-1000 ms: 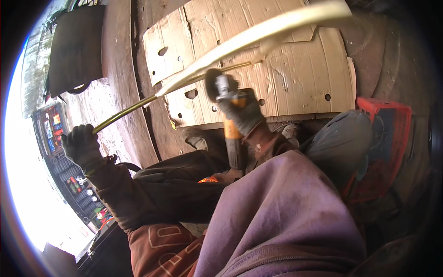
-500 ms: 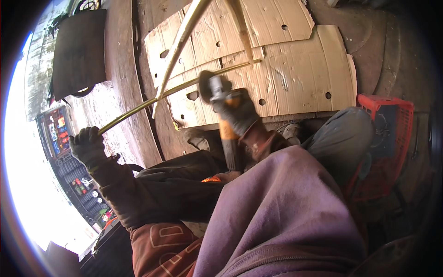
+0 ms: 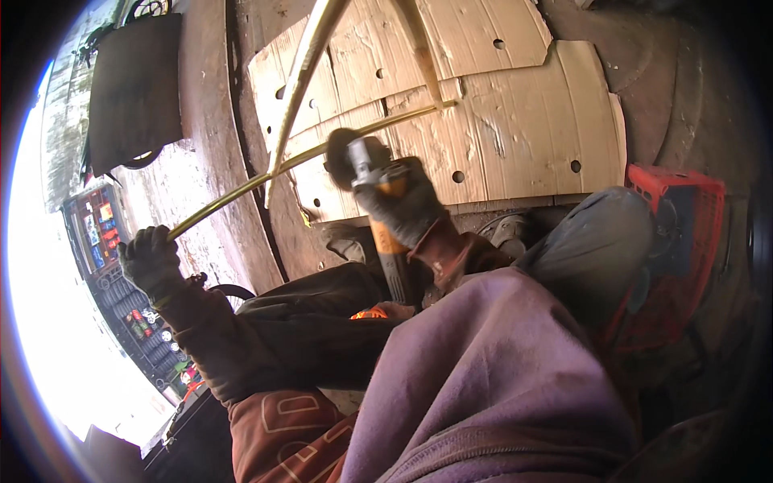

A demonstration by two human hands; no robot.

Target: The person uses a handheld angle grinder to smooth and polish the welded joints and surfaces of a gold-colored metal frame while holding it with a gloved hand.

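My gloved left hand [image 3: 151, 262] is closed round the lower-left end of a gold-coloured metal tube frame [image 3: 221, 207]. The frame's crossbar slants up to the right, and two more tubes rise from it toward the top edge of the picture. In my gloved right hand [image 3: 407, 201] is a yellow and black angle grinder [image 3: 387, 237], its body pointing down toward my legs. The grinder's dark round disc [image 3: 344, 158] sits at the crossbar's middle; whether it touches the metal I cannot tell.
Flattened cardboard sheets [image 3: 515, 153] with holes lie on the floor under the frame. A red plastic crate [image 3: 680, 181] stands at my right. A dark panel [image 3: 135, 88] is at the far left, above shelves of small goods [image 3: 133, 298]. My bent legs are close below the grinder.
My right hand has moved the grinder left and slightly down along the crossbar. The left hand and the tube frame have hardly shifted.
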